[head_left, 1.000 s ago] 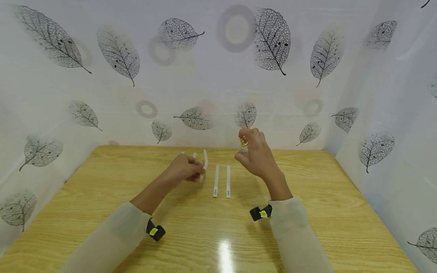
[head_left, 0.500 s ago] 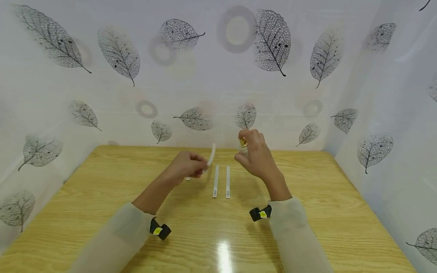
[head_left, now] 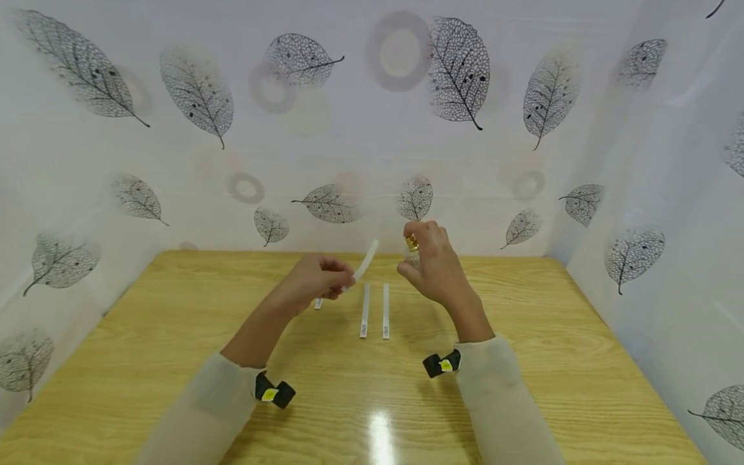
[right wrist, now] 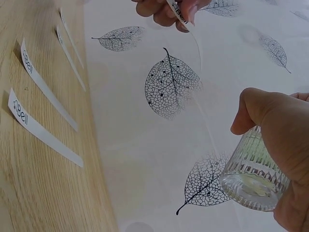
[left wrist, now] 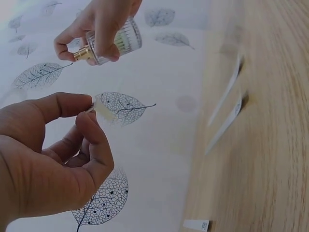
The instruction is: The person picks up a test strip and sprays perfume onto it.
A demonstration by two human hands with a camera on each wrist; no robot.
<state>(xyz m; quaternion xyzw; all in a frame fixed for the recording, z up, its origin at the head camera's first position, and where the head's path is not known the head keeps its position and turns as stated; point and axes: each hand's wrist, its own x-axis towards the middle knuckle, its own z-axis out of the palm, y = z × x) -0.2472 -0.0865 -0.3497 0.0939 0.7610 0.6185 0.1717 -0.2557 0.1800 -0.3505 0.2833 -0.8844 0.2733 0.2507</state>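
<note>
Paper strip (head_left: pixel 366 259) sits nearer the bottle (right wrist: pixel 252 169) than a second ago | my left fingers (left wrist: pixel 96 140) pinch its printed end above the desk (head_left: pixel 325 413) | likely light, flexible: hold there | my right fingers (left wrist: pixel 105 34) wrap the bottle, probably heavier, breakable: grip ribbed body.

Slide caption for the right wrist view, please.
Right hand grips bottle, left hand pinches strip; four strips lie on table.

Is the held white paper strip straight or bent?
Bent: head and right wrist views show the white paper strip curved beyond the left hand.
</note>
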